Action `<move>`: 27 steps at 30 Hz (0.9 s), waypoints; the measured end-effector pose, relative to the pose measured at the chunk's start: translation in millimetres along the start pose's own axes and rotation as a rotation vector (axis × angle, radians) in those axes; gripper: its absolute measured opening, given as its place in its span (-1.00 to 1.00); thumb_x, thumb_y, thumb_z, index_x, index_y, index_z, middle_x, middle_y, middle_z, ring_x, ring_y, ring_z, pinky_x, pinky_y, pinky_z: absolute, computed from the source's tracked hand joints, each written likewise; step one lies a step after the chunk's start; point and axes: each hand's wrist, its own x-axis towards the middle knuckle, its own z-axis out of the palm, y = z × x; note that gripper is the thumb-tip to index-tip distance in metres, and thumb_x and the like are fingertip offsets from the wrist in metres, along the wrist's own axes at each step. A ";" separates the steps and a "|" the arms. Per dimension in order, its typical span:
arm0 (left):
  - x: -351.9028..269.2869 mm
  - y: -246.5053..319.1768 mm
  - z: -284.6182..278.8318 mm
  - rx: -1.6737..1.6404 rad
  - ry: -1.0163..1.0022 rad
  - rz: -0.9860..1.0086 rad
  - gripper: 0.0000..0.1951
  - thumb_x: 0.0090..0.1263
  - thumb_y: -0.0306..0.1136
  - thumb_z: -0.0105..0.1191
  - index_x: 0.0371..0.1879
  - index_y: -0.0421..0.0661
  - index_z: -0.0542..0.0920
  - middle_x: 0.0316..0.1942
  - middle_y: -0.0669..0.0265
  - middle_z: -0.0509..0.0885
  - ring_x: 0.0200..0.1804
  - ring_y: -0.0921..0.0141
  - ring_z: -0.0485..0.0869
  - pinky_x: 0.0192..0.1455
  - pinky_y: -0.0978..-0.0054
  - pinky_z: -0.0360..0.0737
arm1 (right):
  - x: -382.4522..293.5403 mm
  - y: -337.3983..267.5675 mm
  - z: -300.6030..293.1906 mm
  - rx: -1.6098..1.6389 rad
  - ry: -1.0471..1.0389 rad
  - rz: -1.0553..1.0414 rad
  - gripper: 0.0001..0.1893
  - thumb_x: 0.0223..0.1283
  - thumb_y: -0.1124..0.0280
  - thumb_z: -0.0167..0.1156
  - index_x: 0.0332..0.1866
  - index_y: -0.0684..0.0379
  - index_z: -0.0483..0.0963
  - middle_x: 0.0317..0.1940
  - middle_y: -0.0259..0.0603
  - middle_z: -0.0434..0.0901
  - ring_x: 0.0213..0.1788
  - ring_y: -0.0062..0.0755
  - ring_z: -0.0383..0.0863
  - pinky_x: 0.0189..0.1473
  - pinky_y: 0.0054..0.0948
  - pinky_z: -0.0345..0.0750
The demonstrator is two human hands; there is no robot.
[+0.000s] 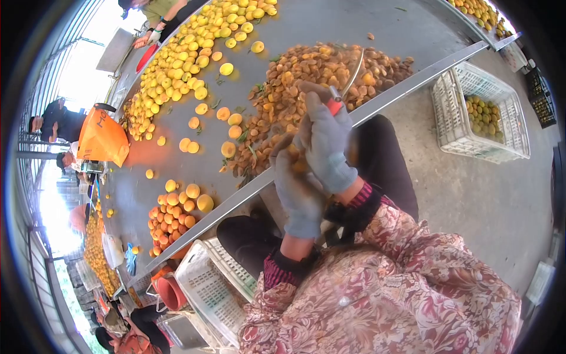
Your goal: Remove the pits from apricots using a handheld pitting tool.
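Note:
Both my hands wear grey gloves and are close together above the metal table's near edge. In my right hand (327,137) is a red-handled tool (334,106) with a metal end pointing away from me. A thin curved metal strip (355,71) shows just beyond that end; whether it belongs to the tool I cannot tell. My left hand (298,194) is curled around a blurred orange fruit (301,164), likely an apricot, partly hidden by the fingers. Beyond the hands, a heap of brown apricot stones (287,75) with some leaves spreads over the table (318,22).
Yellow apricots (177,66) form a long bank across the table. Riper orange ones (172,217) are piled at the near left. A white crate (482,148) holding fruit stands right; another crate (208,274) is left of my legs. Several people work around, one person (163,13) opposite.

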 end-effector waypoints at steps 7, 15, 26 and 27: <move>21.6 -5.5 -4.4 -0.092 -0.004 0.075 -0.62 0.51 -0.27 -0.30 0.21 -0.18 0.33 0.14 0.10 0.44 0.24 0.25 0.40 0.35 0.23 0.29 | 22.2 5.9 -0.5 0.323 0.040 0.274 -0.72 0.34 0.26 0.04 0.07 0.12 0.39 -0.71 -0.58 0.06 -0.74 -0.72 0.02 -0.65 -0.59 0.09; 34.0 -3.2 -10.3 -0.066 -0.117 0.146 -0.67 0.48 -0.46 -0.25 0.18 -0.19 0.35 0.10 0.10 0.48 0.16 0.29 0.48 0.29 0.28 0.39 | 48.9 29.1 -8.2 0.478 0.108 0.369 -0.72 0.31 0.29 0.08 0.07 0.07 0.39 -0.72 -0.55 0.08 -0.70 -0.65 0.05 -0.58 -0.54 0.20; 36.7 11.9 -11.5 0.117 -0.069 0.262 -0.66 0.35 -0.56 -0.16 0.12 -0.17 0.38 -0.02 0.19 0.47 0.02 0.40 0.49 0.13 0.40 0.47 | 46.4 35.6 2.8 0.573 0.110 0.493 -0.91 0.29 0.36 0.06 -0.14 0.00 0.37 -0.73 -0.59 0.08 -0.69 -0.66 0.07 -0.58 -0.55 0.19; 37.1 13.2 -12.0 0.063 -0.064 0.263 -0.67 0.34 -0.57 -0.18 0.10 -0.18 0.39 -0.02 0.17 0.51 0.01 0.38 0.53 0.10 0.41 0.52 | 46.0 36.5 4.3 0.601 0.066 0.479 -0.91 0.29 0.36 0.06 -0.15 0.01 0.37 -0.72 -0.59 0.09 -0.69 -0.67 0.08 -0.58 -0.56 0.18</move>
